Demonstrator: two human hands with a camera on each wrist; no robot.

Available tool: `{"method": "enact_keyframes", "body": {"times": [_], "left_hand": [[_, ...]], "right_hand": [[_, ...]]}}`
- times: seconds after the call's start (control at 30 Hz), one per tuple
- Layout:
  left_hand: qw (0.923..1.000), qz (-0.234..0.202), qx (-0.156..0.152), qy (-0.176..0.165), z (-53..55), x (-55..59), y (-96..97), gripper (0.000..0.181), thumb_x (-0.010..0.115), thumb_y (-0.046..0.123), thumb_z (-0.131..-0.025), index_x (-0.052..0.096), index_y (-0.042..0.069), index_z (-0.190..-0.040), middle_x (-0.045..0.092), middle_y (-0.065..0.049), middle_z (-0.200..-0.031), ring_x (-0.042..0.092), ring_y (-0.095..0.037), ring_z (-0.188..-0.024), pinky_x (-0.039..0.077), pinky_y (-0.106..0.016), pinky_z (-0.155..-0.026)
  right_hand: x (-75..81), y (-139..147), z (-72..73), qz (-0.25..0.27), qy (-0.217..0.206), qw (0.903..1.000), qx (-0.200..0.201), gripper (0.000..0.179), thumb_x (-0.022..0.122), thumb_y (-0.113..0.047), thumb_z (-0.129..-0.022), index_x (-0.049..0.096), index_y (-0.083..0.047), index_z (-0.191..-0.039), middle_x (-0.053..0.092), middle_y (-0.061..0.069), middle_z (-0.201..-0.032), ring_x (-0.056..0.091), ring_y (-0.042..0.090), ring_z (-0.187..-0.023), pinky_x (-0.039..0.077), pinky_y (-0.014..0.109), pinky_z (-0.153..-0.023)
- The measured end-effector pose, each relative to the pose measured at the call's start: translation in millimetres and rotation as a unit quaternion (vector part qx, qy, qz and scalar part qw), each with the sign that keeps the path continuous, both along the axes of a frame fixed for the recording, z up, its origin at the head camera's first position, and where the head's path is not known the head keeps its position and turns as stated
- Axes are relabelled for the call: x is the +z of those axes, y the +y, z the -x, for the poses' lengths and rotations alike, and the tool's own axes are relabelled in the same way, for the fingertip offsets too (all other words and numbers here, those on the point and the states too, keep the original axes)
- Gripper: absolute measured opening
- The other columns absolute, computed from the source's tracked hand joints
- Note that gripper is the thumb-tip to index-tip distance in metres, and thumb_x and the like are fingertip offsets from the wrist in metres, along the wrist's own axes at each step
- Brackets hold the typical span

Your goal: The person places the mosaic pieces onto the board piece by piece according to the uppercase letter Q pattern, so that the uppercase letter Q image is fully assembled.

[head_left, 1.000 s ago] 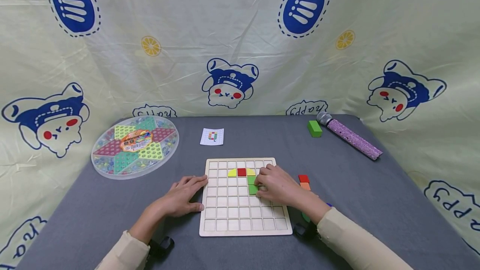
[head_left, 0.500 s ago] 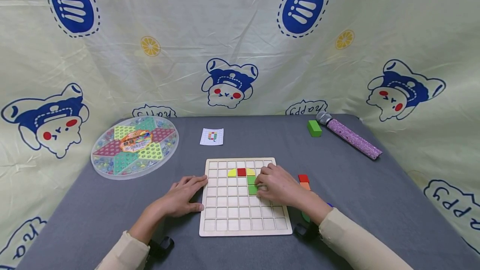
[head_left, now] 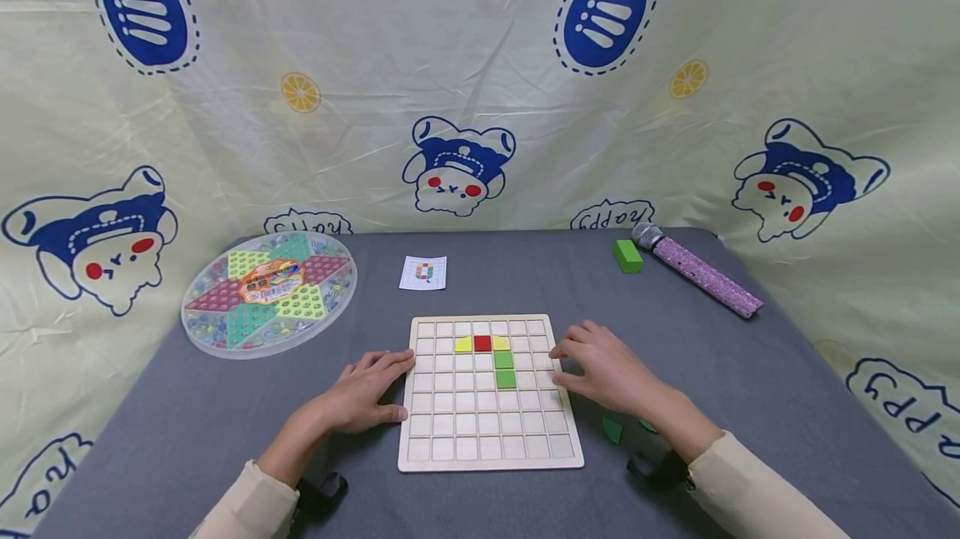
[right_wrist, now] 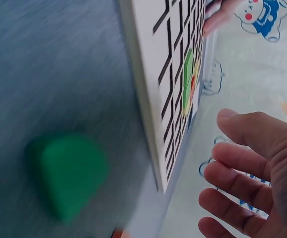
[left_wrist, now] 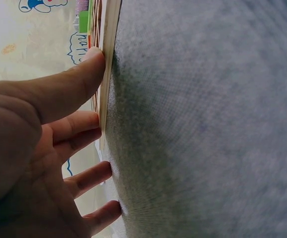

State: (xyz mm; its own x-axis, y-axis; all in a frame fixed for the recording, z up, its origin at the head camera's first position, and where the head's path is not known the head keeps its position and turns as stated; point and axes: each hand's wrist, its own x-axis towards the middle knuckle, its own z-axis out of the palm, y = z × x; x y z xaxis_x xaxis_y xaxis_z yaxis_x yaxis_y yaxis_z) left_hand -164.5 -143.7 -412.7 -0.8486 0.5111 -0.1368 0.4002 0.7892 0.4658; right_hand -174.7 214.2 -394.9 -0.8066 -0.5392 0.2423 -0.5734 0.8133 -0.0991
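A wooden grid board (head_left: 452,447) lies flat on the grey cloth. Set in its cells are a red tile (head_left: 482,343), two yellow pieces (head_left: 464,345) beside it and two green tiles (head_left: 506,379) in a column below the right yellow one. My left hand (head_left: 367,393) rests its fingertips and thumb against the board's left edge, fingers extended. Past the right edge, my right hand (head_left: 607,368) hovers with nothing in its loosely bent fingers, as the right wrist view also shows. A rounded green piece (right_wrist: 69,173) lies on the cloth below it; other loose pieces are mostly hidden under that arm.
Behind the board lies a small pattern card (head_left: 423,272). A round Chinese checkers set (head_left: 270,295) sits at the back left. A green block (head_left: 627,257) and a purple glittery microphone (head_left: 705,279) are at the back right, before a printed curtain (head_left: 525,89).
My right hand has let go of the lower green tile and moved right, off the board. Both green tiles now show fully. My left hand stays at the board's edge.
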Motion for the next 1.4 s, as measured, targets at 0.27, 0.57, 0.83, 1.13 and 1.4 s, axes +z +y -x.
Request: {"method": "enact_keyframes", "body": {"times": [0.27,0.57,0.83,1.13,1.4], "left_hand": [[0.9999,0.010,0.009,-0.010,0.0,0.5,1.9,0.072,0.068,0.032,-0.085,0.036,0.012,-0.146,0.034,-0.003,-0.152,0.028,-0.032,-0.137,0.026,-0.058,-0.101],[0.9998,0.013,0.011,-0.008,0.2,0.4,1.6,0.072,0.069,0.032,-0.085,0.036,0.013,-0.146,0.035,-0.003,-0.151,0.029,-0.032,-0.136,0.026,-0.058,-0.101],[0.9998,0.009,0.014,-0.009,0.5,0.3,2.1,0.072,0.069,0.032,-0.085,0.037,0.012,-0.146,0.035,-0.003,-0.151,0.030,-0.032,-0.136,0.026,-0.059,-0.100],[1.0000,0.004,0.005,-0.005,0.0,-0.2,1.2,0.072,0.068,0.032,-0.085,0.036,0.012,-0.146,0.034,-0.004,-0.151,0.029,-0.032,-0.136,0.025,-0.060,-0.100],[1.0000,0.000,-0.001,-0.005,-0.8,1.2,-0.1,0.072,0.067,0.033,-0.086,0.036,0.011,-0.146,0.035,-0.006,-0.151,0.030,-0.033,-0.136,0.024,-0.063,-0.101]], "right_hand": [[3.1,34.6,-9.3,0.008,-0.011,0.9993,-0.034,0.027,0.078,-0.028,-0.076,0.073,-0.013,-0.098,0.062,-0.001,-0.091,0.049,0.015,-0.085,0.042,0.036,-0.074],[-0.1,61.8,-22.0,0.001,-0.039,0.9965,-0.074,0.023,0.078,-0.027,-0.075,0.071,-0.014,-0.093,0.061,-0.004,-0.090,0.047,0.012,-0.082,0.041,0.032,-0.070],[-9.3,74.5,-28.8,-0.007,-0.044,0.9948,-0.091,0.023,0.079,-0.028,-0.073,0.071,-0.016,-0.091,0.060,-0.005,-0.088,0.048,0.014,-0.082,0.041,0.035,-0.071],[-15.0,81.4,-32.4,-0.026,-0.065,0.9894,-0.127,0.026,0.079,-0.029,-0.072,0.072,-0.016,-0.093,0.060,-0.004,-0.089,0.049,0.017,-0.084,0.041,0.038,-0.074],[-16.9,85.2,-33.4,-0.033,-0.086,0.9862,-0.138,0.025,0.078,-0.031,-0.074,0.071,-0.017,-0.092,0.062,-0.001,-0.093,0.048,0.016,-0.084,0.040,0.037,-0.072]]}}
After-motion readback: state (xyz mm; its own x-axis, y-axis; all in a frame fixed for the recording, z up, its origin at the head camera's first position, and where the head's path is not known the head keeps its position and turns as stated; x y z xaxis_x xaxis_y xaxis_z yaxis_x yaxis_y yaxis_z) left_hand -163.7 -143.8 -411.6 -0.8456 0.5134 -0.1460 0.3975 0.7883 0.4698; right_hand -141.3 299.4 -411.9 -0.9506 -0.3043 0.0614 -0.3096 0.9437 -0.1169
